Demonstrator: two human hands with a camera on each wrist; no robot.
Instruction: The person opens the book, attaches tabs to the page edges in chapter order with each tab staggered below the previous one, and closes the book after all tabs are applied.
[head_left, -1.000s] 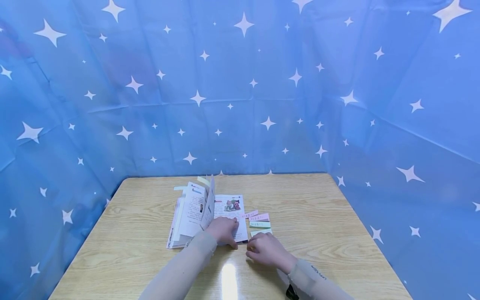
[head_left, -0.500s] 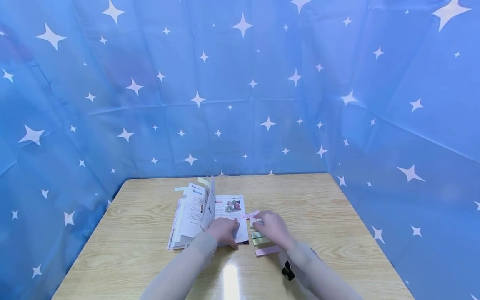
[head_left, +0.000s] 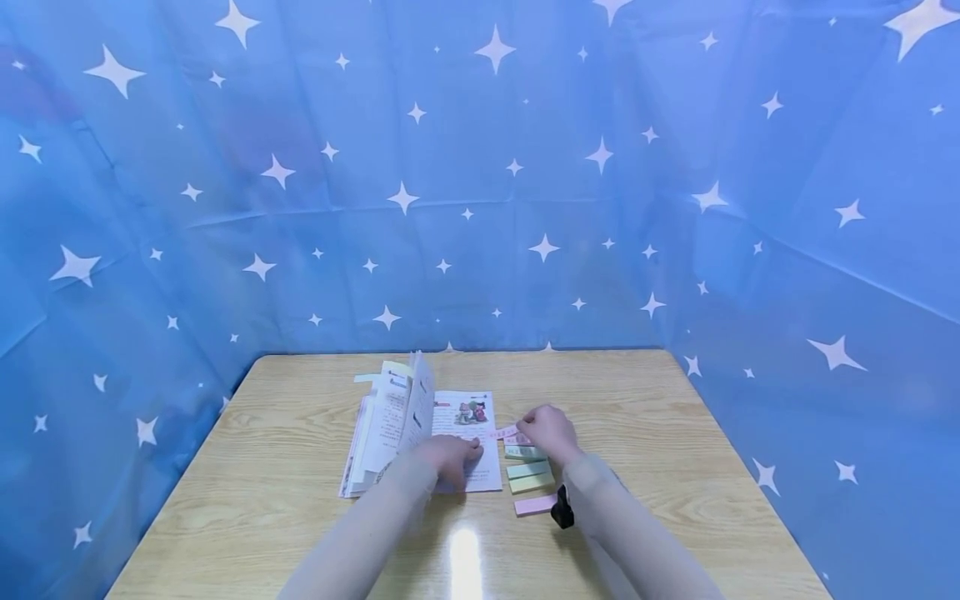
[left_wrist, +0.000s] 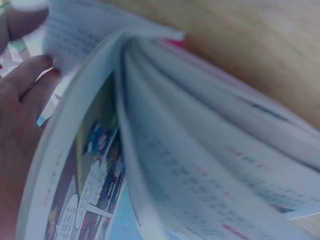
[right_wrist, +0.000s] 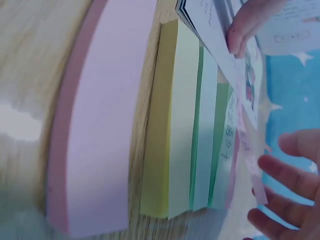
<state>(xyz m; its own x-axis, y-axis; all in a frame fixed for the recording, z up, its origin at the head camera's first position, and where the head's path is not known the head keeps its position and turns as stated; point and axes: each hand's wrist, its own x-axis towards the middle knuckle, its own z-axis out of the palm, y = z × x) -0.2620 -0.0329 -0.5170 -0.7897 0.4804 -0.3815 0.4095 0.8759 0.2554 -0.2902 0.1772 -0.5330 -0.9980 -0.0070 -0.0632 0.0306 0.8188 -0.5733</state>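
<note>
A book (head_left: 390,425) is lying open toward the left of a wood-grained table (head_left: 210,492), with several of its leaves standing raised near the spine and a pale tab (head_left: 366,378) projecting from its upper left. The left hand (head_left: 450,458) is resting on the right-hand page, below a coloured illustration (head_left: 471,412); its fingers are extending without curling round anything, and the left wrist view is showing the thumb standing apart from them. A pink handwritten strip (head_left: 504,432) is projecting from the right edge of this page. The right hand (head_left: 550,429) is hovering at the strip's outer end; in the right wrist view its fingers are standing apart and slightly bent, though whether a fingertip is touching the strip cannot be told. Nearer the person, a column of note pads is lying beside the book: a green pad (head_left: 522,452) bearing handwriting, then a pale green pad (head_left: 527,470) and a yellow pad (head_left: 531,483) close together, and lastly a pink pad (head_left: 535,505) lying apart from the yellow one. A black object (head_left: 562,508) is showing beside the right wrist. Behind the table, a blue curtain (head_left: 480,208) is displaying white stars.
</note>
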